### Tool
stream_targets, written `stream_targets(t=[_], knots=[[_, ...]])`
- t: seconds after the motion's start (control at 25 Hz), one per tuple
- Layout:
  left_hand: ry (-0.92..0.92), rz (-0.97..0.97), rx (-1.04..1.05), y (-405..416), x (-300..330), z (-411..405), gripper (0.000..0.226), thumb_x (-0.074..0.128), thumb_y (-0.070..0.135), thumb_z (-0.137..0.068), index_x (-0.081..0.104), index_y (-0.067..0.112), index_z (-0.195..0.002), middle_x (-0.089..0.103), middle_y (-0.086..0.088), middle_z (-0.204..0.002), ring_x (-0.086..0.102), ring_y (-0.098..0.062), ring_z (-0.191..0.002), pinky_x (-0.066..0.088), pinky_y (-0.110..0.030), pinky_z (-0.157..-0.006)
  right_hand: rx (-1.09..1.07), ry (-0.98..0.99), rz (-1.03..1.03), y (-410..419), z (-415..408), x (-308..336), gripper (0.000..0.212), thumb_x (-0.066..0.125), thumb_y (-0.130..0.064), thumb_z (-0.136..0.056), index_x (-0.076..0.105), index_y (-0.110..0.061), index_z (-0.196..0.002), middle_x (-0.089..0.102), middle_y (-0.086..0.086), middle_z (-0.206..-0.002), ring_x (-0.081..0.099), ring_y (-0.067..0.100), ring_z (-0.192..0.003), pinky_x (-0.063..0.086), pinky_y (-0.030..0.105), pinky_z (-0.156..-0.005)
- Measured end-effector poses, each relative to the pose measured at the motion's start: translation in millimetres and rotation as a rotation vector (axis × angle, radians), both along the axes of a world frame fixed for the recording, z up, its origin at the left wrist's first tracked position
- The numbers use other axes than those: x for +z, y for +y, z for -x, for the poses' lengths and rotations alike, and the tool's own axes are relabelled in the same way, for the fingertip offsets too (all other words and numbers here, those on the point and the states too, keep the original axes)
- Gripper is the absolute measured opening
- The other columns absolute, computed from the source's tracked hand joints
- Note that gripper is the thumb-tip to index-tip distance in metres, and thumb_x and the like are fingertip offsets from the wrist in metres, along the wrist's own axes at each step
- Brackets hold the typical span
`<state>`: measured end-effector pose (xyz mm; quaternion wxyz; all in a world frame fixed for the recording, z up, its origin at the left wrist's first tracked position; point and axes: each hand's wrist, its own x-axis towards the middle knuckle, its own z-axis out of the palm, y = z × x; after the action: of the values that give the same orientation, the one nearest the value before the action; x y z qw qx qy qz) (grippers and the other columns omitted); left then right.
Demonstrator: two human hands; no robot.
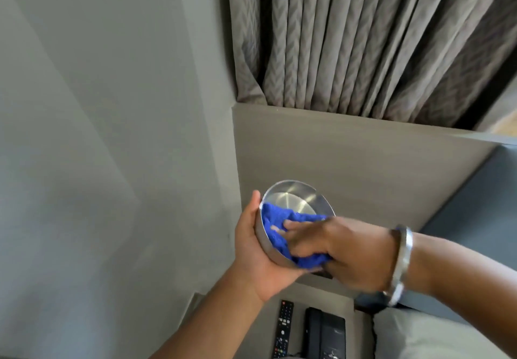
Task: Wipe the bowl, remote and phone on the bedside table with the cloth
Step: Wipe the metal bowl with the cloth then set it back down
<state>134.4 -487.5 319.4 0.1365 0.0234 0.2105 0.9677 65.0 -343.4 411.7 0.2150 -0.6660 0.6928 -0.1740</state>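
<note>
A steel bowl [293, 204] is held tilted above the tabletop [321, 297], the left hand [257, 252] fingers cupping its underside. The right hand [335, 249] fingers press a blue cloth [279, 218] inside it. Below lie a remote [283, 328] and a black phone [326, 333].

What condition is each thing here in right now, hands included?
Bowl: lifted, tilted, cupped in the left hand.
Cloth: bunched, pressed inside the bowl.
Left hand: gripping the bowl's outside.
Right hand: pressing the cloth, blurred.
Remote: flat on the table, untouched.
Phone: handset in its cradle, beside the remote.
Curtain: drawn shut.
</note>
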Motion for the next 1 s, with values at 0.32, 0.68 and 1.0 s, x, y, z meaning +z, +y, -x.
stream_targets(t=[0.32, 0.68, 1.0], knots=[[-0.007, 0.01, -0.157, -36, -17, -7, 0.08, 0.048, 0.07, -0.088, 0.059, 0.005, -0.134, 0.064, -0.016, -0.133, 0.056, -0.03, -0.129, 0.038, -0.043, -0.108, -0.136, 0.512, -0.083, -34, -40, -16, 0.055, 0.039, -0.013, -0.083, 0.039, -0.018, -0.137, 0.016, 0.007, -0.157, 0.016, 0.027, -0.143, 0.02, 0.041, -0.115], [0.225, 0.206, 0.114, -60, 32, 11, 0.083, 0.064, 0.048, -0.082, 0.034, 0.016, -0.152, 0.054, -0.015, -0.144, 0.05, -0.031, -0.133, 0.037, -0.043, -0.113, -0.718, 0.687, -0.12, -63, -57, 17, 0.064, 0.037, -0.015, -0.072, 0.044, 0.001, -0.133, 0.047, 0.028, -0.137, 0.065, 0.032, -0.1, 0.055, 0.031, -0.069], [0.115, 0.226, 0.249, -55, 21, 8, 0.065, 0.079, 0.065, -0.052, 0.072, 0.006, -0.078, 0.069, -0.018, -0.077, 0.07, -0.034, -0.076, 0.059, -0.038, -0.074, -0.366, 0.359, 0.0, -55, -60, 26, 0.063, 0.046, -0.006, -0.076, 0.037, -0.015, -0.137, 0.039, -0.005, -0.147, 0.037, 0.011, -0.131, 0.035, 0.029, -0.104]])
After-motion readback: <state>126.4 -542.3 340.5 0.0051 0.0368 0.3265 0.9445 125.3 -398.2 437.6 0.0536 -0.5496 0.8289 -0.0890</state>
